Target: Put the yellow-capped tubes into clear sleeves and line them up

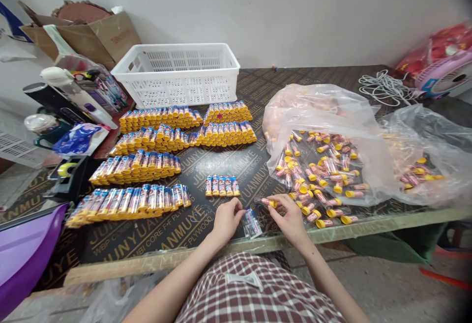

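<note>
My right hand (289, 216) pinches a small clear tube (266, 201) by its yellow-capped end, with pink contents inside. My left hand (227, 219) has its fingertips pressed together beside a small stack of printed labels (251, 224) near the table's front edge. Whether it holds one of them I cannot make out. Just beyond my left hand, a short row of labelled tubes (222, 186) with blue tops and yellow bottoms lies on the table. To the right of my right hand, loose unlabelled tubes (328, 165) spill from an open clear plastic bag (313, 102).
Stacked rows of labelled tubes (129, 202) fill the table's left side. Behind them stands a white plastic basket (180, 84). A tape dispenser (70, 175), bottles (59, 79) and a cardboard box (106, 38) are at left. A white cable (387, 87) and pink fan (448, 74) sit back right.
</note>
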`<act>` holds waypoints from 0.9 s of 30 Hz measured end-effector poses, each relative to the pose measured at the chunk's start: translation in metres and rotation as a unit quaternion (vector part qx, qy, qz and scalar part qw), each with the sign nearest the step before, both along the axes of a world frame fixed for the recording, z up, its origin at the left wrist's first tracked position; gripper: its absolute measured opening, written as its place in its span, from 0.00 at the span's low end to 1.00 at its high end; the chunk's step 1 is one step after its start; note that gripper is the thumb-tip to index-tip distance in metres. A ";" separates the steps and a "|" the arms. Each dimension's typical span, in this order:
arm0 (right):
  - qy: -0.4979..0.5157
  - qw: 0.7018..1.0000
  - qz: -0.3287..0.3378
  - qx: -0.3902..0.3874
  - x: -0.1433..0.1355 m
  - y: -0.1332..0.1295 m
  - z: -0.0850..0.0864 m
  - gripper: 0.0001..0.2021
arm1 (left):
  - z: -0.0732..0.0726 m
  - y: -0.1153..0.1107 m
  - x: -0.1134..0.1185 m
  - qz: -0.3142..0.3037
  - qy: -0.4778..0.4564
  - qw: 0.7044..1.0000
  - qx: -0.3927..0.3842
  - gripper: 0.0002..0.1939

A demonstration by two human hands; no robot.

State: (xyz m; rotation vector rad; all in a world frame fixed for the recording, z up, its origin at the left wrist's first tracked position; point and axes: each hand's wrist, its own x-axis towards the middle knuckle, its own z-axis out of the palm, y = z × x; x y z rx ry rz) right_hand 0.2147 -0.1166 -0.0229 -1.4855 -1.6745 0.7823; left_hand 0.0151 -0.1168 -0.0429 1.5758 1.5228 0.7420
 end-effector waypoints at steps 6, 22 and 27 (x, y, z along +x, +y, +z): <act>0.102 0.994 -0.014 0.030 -0.010 -0.010 0.016 0.11 | 0.014 0.018 -0.004 0.148 -0.398 0.883 -0.201 0.15; 0.060 0.990 -0.011 0.126 -0.031 -0.021 0.027 0.14 | 0.028 0.032 -0.014 0.262 -0.500 0.801 -0.200 0.17; 0.078 0.993 0.049 0.079 -0.034 -0.021 0.027 0.12 | 0.027 0.030 -0.011 0.240 -0.501 0.812 -0.180 0.18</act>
